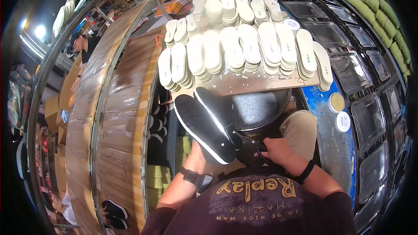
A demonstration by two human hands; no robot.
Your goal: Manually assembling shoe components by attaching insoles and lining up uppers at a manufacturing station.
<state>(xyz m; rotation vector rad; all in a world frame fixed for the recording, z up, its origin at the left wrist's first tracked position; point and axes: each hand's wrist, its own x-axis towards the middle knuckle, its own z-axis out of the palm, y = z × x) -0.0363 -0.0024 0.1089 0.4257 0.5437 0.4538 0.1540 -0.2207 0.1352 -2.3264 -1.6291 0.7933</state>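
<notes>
A pair of black slip-on shoes (201,124) with white sole edges rests tilted over my left hand (197,153). The fingers of that hand are hidden beneath the shoes, around the near end. My right hand (277,149) is closed to the right of the shoes, its fingers pinched on a thin, dark, looped thing (256,144) that runs toward them; its kind is unclear. Beyond both hands, stacks of white insoles (233,48) stand in rows on a board (261,82). A round black surface (257,109) lies between the board and my right hand.
On the right is a blue surface (322,113) with a yellow-lidded tin (336,102) and a white round lid (343,122), beside rows of clear plastic trays (365,117). Wrapped benches (122,104) run along the left. Other people (89,48) are farther left.
</notes>
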